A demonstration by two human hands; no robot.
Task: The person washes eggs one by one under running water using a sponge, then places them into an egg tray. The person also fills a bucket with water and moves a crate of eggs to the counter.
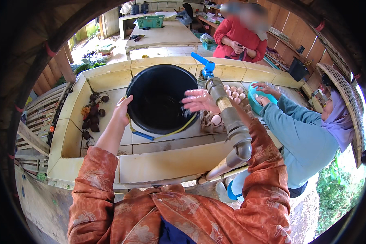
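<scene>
My left hand (121, 109) grips the left rim of a black bucket (152, 87) standing in the tiled basin (166, 149); its handle with a blue grip (143, 136) hangs at the front. My right hand (200, 100) is open, fingers stretched over the bucket's right side, with water splashing on it beside a tap (208, 69) with a blue lever, mounted on a grey pipe (236, 130). Dark round root vegetables (94, 120) lie left of the bucket. Eggs (216, 119) sit in cartons to its right, partly behind my right arm and the pipe.
A co-worker (309, 126) in a woven hat reaches into a turquoise bowl (257, 103) at right. Another person (227, 36) in red stands beyond the basin. A table (166, 38) with a green crate (149, 21) is behind; slatted wood (36, 130) lines the left.
</scene>
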